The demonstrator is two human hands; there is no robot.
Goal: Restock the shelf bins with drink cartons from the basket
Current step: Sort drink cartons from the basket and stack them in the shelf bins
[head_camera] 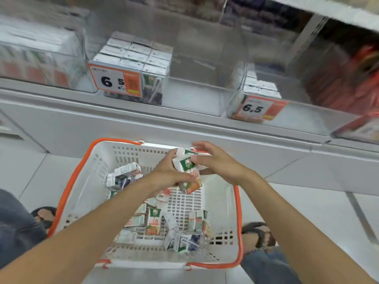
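A white basket with an orange rim (82, 193) stands on the floor below the shelf. Several small drink cartons (153, 221) lie loose in it. Above the basket's far side, my left hand (166, 175) grips white-and-green cartons with orange fruit print (188, 173) from the left. My right hand (213, 160) pinches the same cartons from the top right. On the shelf stand clear bins: one with a "6.5" tag holds stacked cartons (133, 56), the middle bin (196, 95) looks bare, and a right bin (258, 87) holds cartons behind another "6.5" tag.
A left bin (37, 58) is full of cartons. Red packages (348, 85) fill the shelf's right end. A white shelf ledge (164, 119) juts out between bins and basket. My knees and sandalled feet (258, 234) flank the basket on the tiled floor.
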